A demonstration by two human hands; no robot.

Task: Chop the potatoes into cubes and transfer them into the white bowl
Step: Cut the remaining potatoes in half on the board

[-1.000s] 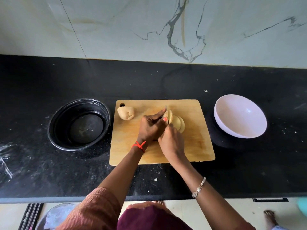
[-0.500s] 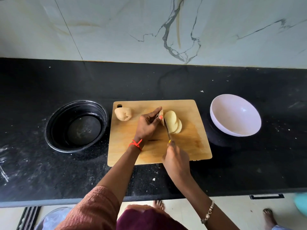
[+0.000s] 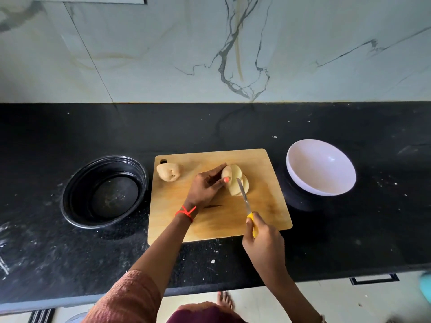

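Note:
A wooden cutting board (image 3: 210,224) lies on the black counter. On it a sliced potato (image 3: 235,180) fans out in pale slices, and my left hand (image 3: 205,186) grips its uncut end from the left. My right hand (image 3: 263,243) holds a yellow-handled knife (image 3: 243,197) with its blade tip resting against the slices' near side. A whole potato (image 3: 168,171) sits at the board's far left corner. The white bowl (image 3: 320,167) stands empty to the right of the board.
A black round container (image 3: 105,191) sits left of the board. A marble wall backs the counter (image 3: 349,229). The counter's front edge runs just below my forearms, and bare feet show on the floor beneath.
My right hand has drawn back toward me from the potato, pulling the knife out of the cut. The slices have fallen open to the right. My left hand stays on the potato.

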